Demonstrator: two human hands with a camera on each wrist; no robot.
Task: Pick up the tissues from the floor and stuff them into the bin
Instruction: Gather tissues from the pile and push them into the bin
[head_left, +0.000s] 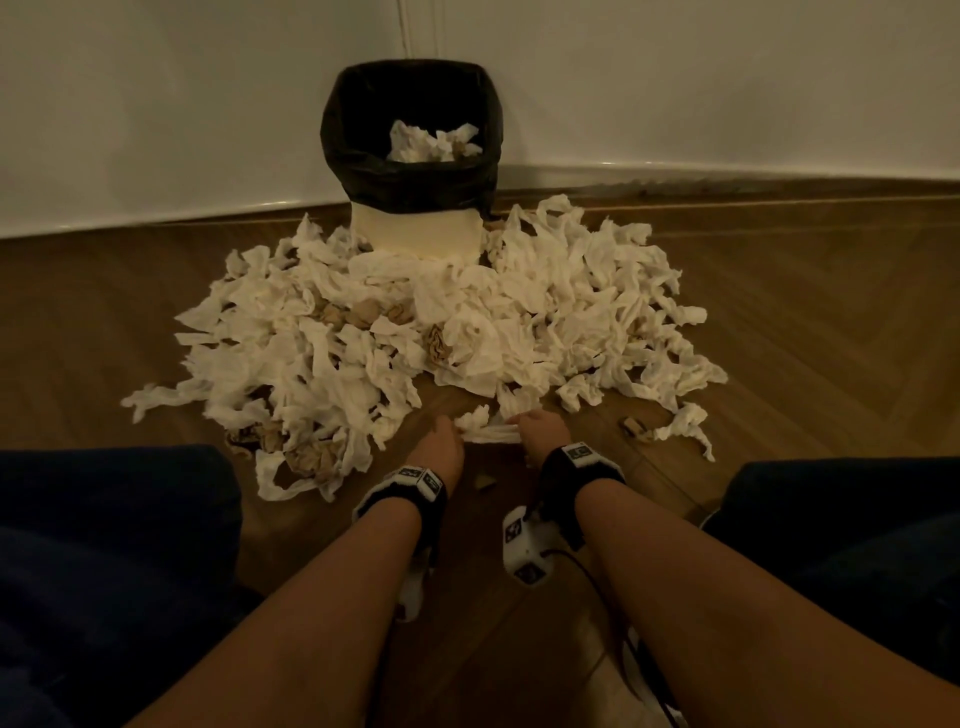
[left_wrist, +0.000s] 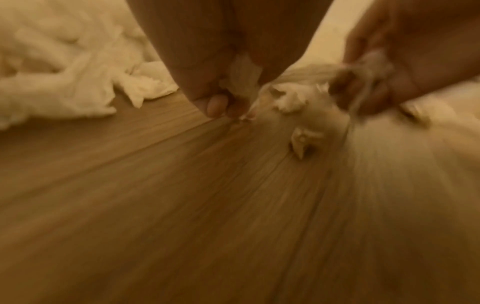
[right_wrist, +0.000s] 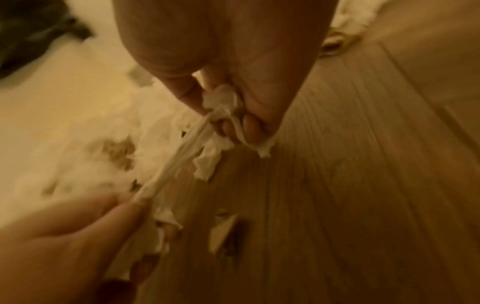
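Note:
A big heap of crumpled white tissues (head_left: 395, 332) with some brown paper balls lies on the wooden floor in front of the bin (head_left: 413, 150). The bin is white, lined with a black bag, and holds some tissues. At the near edge of the heap both hands grip one twisted white tissue (head_left: 488, 431) stretched between them. My left hand (head_left: 441, 441) pinches its left end (left_wrist: 244, 78). My right hand (head_left: 540, 434) curls its fingers round the right end (right_wrist: 223, 102). Both wrist views are blurred.
The bin stands against a white wall with a skirting board (head_left: 727, 174). A small brown paper scrap (head_left: 636, 428) lies at the right, another scrap (head_left: 485, 482) between my wrists. My dark-clothed knees (head_left: 104, 519) flank the hands. Bare floor (head_left: 831, 312) lies right of the heap.

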